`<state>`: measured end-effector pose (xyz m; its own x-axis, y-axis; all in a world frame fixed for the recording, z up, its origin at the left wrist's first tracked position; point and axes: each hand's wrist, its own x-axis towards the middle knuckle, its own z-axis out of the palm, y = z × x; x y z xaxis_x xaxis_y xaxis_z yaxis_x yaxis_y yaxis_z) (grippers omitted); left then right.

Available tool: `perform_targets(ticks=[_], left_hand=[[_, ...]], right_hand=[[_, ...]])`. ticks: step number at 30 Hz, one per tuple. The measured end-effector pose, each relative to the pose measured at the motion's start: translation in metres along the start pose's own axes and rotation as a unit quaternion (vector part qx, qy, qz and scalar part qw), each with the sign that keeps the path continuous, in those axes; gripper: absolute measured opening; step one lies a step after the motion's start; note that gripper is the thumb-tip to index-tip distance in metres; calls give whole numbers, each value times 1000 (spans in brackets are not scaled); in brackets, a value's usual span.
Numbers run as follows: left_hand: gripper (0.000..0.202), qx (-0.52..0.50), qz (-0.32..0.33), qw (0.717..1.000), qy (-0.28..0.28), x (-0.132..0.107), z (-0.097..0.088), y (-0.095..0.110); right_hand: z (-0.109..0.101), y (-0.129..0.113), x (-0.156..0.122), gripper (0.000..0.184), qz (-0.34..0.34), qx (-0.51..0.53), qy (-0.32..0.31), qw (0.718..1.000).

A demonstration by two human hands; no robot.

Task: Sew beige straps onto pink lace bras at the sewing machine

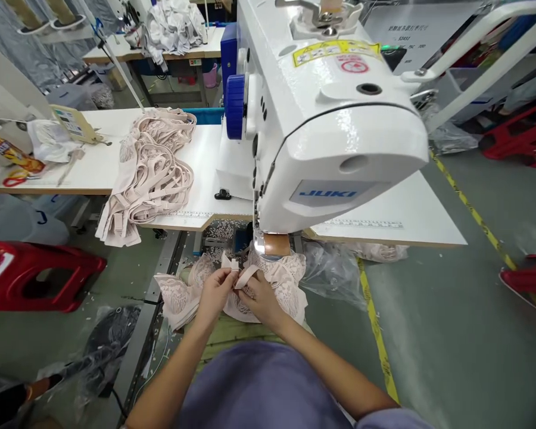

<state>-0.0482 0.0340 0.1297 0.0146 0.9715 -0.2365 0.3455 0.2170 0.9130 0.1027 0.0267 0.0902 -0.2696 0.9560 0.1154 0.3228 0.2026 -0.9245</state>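
Note:
Pale pink lace bras lie bunched over my lap, right below the head of a white sewing machine. My left hand pinches a beige bra strap near a small whitish tab. My right hand is closed on a looped stretch of strap, close beside the left. The fingertips nearly meet in front of the machine's needle area, which its metal and brown guard partly hides. Another lace cup rests left of my left hand.
A heap of pink bras and straps hangs over the table's left edge. Red scissors lie farther left. Red stools stand on the floor, and yellow tape runs along the right. Plastic wrap hangs under the table.

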Motion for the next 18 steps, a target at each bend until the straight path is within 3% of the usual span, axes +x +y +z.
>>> perform_targets(ticks=[3,7,12,15,18], left_hand=[[33,-7,14,1000,17,-6,-2,13],[29,-6,32,999,-21,-17,-8,32],[34,-14,-6,998,-57,-22,-7,45],[35,10,-3,998,-58,-18,0,47],[37,37,18,998,-43,-8,9,45]], right_hand=[[-19,-5,-2,17,22,-1,-22,999],[-40,-21,7,35,12,-18,0,1000],[-46,-33,16,28,8,-4,27,1000],[-42,-29,12,21,-44,5,75,996],[-42,-19,6,22,-138,-69,61,986]])
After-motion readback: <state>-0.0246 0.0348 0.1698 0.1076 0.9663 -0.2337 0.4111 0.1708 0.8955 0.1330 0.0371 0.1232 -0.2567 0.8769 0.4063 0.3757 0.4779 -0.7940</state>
